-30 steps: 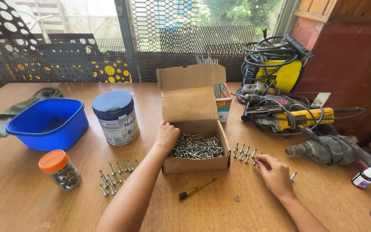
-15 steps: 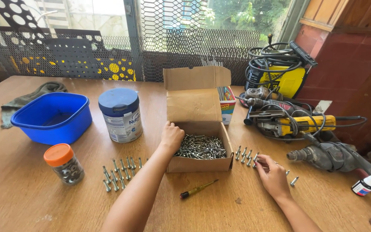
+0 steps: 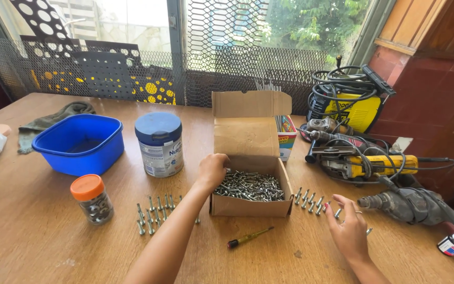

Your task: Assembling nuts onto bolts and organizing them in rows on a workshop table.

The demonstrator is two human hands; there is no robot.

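On the wooden table (image 3: pixel 38 221), near its middle, an open cardboard box (image 3: pixel 250 184) holds a heap of silver screws (image 3: pixel 249 186); its flap stands up on the far side. At the box's left wall the left hand (image 3: pixel 212 169) rests on the rim, its fingers curled down over the edge; whether they pinch a screw cannot be told. Right of the box, the right hand (image 3: pixel 349 227) lies low over the table with fingers loosely spread, holding nothing visible, fingertips just beside a short row of upright bolts (image 3: pixel 311 201). A second cluster of bolts (image 3: pixel 154 211) stands left of the box, near the left forearm. A small screwdriver (image 3: pixel 249 237) lies in front of the box. Further left are an orange-lidded jar (image 3: pixel 92 199), a blue-lidded tin (image 3: pixel 158 143) and a blue plastic tub (image 3: pixel 80 143). Far right, a yellow power tool (image 3: pixel 369 165), a grey drill (image 3: pixel 411 205) and a yellow welder with coiled cable (image 3: pixel 350 102) crowd together.
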